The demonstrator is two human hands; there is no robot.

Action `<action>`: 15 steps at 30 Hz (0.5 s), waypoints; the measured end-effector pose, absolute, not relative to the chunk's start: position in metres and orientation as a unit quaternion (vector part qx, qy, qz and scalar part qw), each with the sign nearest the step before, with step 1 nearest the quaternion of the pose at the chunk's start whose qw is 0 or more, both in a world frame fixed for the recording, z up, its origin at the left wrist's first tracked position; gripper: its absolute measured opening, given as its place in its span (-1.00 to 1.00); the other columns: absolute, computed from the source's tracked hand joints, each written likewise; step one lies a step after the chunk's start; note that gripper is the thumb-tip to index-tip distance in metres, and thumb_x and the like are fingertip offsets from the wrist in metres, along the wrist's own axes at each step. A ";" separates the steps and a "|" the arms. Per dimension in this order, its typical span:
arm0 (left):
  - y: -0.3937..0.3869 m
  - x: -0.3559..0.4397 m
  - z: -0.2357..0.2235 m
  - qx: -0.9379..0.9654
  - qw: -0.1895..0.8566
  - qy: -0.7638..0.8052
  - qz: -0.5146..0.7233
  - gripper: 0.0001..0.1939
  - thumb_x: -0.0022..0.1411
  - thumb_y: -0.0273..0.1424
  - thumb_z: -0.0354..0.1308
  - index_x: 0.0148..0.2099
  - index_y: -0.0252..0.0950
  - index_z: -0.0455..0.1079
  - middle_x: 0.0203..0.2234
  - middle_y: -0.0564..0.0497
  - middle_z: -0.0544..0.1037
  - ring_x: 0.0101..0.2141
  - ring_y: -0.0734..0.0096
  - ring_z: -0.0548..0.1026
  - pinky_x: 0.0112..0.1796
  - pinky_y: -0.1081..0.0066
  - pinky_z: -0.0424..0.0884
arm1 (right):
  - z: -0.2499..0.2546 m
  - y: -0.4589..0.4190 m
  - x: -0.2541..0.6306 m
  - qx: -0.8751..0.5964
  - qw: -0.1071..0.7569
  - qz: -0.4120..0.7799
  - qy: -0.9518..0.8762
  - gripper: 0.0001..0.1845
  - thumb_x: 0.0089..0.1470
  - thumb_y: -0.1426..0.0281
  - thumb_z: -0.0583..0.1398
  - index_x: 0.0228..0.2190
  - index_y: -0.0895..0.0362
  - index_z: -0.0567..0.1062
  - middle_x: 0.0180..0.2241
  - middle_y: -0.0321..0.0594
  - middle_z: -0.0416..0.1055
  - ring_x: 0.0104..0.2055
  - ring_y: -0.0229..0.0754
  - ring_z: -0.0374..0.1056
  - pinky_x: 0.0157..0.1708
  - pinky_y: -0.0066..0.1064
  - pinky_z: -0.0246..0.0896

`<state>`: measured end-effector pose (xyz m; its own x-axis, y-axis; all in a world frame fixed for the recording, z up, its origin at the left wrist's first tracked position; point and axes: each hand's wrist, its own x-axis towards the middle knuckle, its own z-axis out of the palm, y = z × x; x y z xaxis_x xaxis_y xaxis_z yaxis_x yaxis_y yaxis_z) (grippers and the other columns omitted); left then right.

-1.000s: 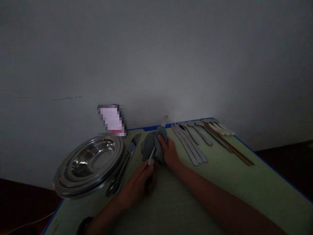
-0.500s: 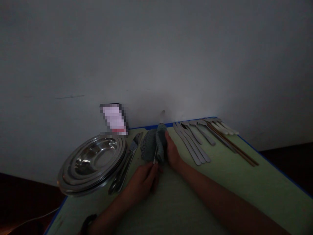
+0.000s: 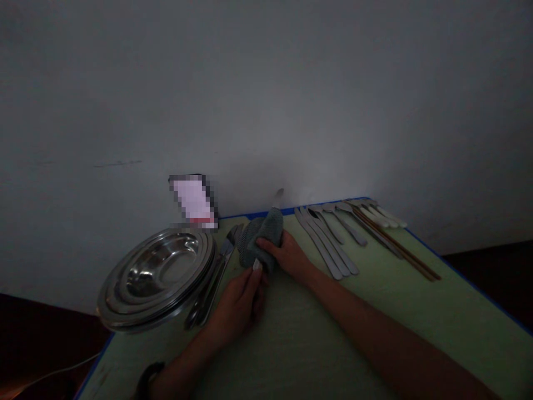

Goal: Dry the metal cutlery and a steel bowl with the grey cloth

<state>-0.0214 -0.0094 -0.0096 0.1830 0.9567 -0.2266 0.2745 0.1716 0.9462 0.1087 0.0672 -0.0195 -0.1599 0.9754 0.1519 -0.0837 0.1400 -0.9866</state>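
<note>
My right hand (image 3: 287,254) is wrapped round a grey cloth (image 3: 259,236) near the far edge of the green table (image 3: 375,311). The cloth is bunched round a metal utensil (image 3: 279,194), whose tip sticks out past it toward the wall. My left hand (image 3: 242,300) pinches the utensil's handle end just below the cloth. Both hands sit close together at the table's middle.
Stacked steel plates (image 3: 158,275) overhang the table's left edge, with knives (image 3: 216,272) lying beside them. A row of spoons (image 3: 325,239) and chopsticks (image 3: 395,241) lies to the right. A pixelated object (image 3: 194,201) leans on the wall behind.
The cloth has slid down the utensil toward my left hand, so less of the handle shows. My right hand has turned with the cloth.
</note>
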 end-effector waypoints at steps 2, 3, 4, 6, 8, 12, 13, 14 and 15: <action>-0.008 -0.022 -0.010 0.556 0.526 0.553 0.330 -0.62 0.25 -0.07 -0.18 -0.36 -0.26 0.21 -0.76 0.24 0.17 -0.77 0.57 0.17 -0.78 0.58 0.09 | -0.021 0.064 0.105 -0.409 0.517 0.502 -0.560 -0.53 -0.11 0.15 0.24 -0.18 0.15 0.38 -0.16 -0.12 0.45 -0.13 -0.14 0.38 -0.06 -0.23 0.23; -0.008 -0.023 -0.010 0.560 0.519 0.552 0.336 -0.63 0.24 -0.07 -0.17 -0.37 -0.25 0.20 -0.76 0.23 0.17 -0.77 0.56 0.18 -0.77 0.57 0.10 | -0.021 0.062 0.103 -0.409 0.517 0.495 -0.566 -0.49 -0.14 0.14 0.26 -0.16 0.14 0.37 -0.15 -0.13 0.45 -0.12 -0.13 0.37 -0.06 -0.23 0.23; -0.007 -0.023 -0.009 0.565 0.511 0.550 0.342 -0.64 0.23 -0.08 -0.15 -0.40 -0.25 0.19 -0.76 0.23 0.17 -0.76 0.56 0.19 -0.76 0.56 0.11 | -0.021 0.060 0.101 -0.410 0.514 0.490 -0.572 -0.43 -0.18 0.13 0.29 -0.14 0.14 0.35 -0.14 -0.13 0.44 -0.11 -0.12 0.37 -0.06 -0.23 0.23; -0.006 -0.024 -0.007 0.572 0.502 0.545 0.352 -0.64 0.21 -0.08 -0.13 -0.46 -0.23 0.16 -0.76 0.21 0.17 -0.76 0.56 0.19 -0.75 0.54 0.13 | -0.020 0.055 0.099 -0.413 0.506 0.484 -0.582 -0.30 -0.28 0.13 0.34 -0.09 0.13 0.30 -0.13 -0.13 0.43 -0.11 -0.10 0.36 -0.08 -0.22 0.24; -0.006 -0.024 -0.006 0.574 0.492 0.547 0.358 -0.65 0.20 -0.10 -0.11 -0.49 -0.24 0.14 -0.75 0.20 0.19 -0.76 0.57 0.20 -0.73 0.54 0.15 | -0.019 0.052 0.097 -0.420 0.506 0.479 -0.582 -0.24 -0.32 0.12 0.35 -0.08 0.13 0.27 -0.14 -0.13 0.43 -0.11 -0.09 0.36 -0.09 -0.22 0.24; -0.007 -0.024 -0.005 0.576 0.482 0.561 0.348 -0.64 0.22 -0.15 -0.13 -0.52 -0.25 0.15 -0.76 0.20 0.20 -0.77 0.59 0.18 -0.73 0.55 0.13 | -0.018 0.052 0.096 -0.423 0.512 0.475 -0.578 -0.26 -0.33 0.11 0.35 -0.10 0.11 0.29 -0.17 -0.15 0.44 -0.14 -0.09 0.37 -0.11 -0.22 0.25; -0.007 -0.023 -0.005 0.576 0.482 0.563 0.346 -0.64 0.23 -0.15 -0.14 -0.52 -0.24 0.14 -0.77 0.20 0.19 -0.77 0.59 0.18 -0.73 0.55 0.11 | -0.018 0.052 0.096 -0.423 0.513 0.473 -0.578 -0.26 -0.33 0.11 0.35 -0.10 0.11 0.30 -0.17 -0.15 0.44 -0.14 -0.09 0.37 -0.11 -0.22 0.26; -0.007 -0.023 -0.005 0.577 0.480 0.564 0.345 -0.64 0.23 -0.14 -0.14 -0.52 -0.24 0.14 -0.77 0.20 0.19 -0.77 0.58 0.17 -0.74 0.55 0.11 | -0.018 0.052 0.096 -0.423 0.515 0.471 -0.578 -0.27 -0.32 0.11 0.35 -0.10 0.11 0.30 -0.17 -0.16 0.44 -0.14 -0.10 0.37 -0.11 -0.22 0.26; -0.006 -0.023 -0.005 0.577 0.477 0.566 0.345 -0.64 0.22 -0.14 -0.13 -0.52 -0.23 0.13 -0.77 0.20 0.20 -0.77 0.57 0.18 -0.74 0.55 0.11 | -0.018 0.052 0.096 -0.424 0.517 0.468 -0.578 -0.27 -0.32 0.11 0.35 -0.10 0.11 0.30 -0.17 -0.16 0.44 -0.15 -0.10 0.37 -0.12 -0.23 0.26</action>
<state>-0.0226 -0.0065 -0.0049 0.1210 0.9826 -0.1410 0.3240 0.0952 0.9413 0.0961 0.0523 -0.0180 -0.1069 0.9737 0.2013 0.0070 0.2032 -0.9791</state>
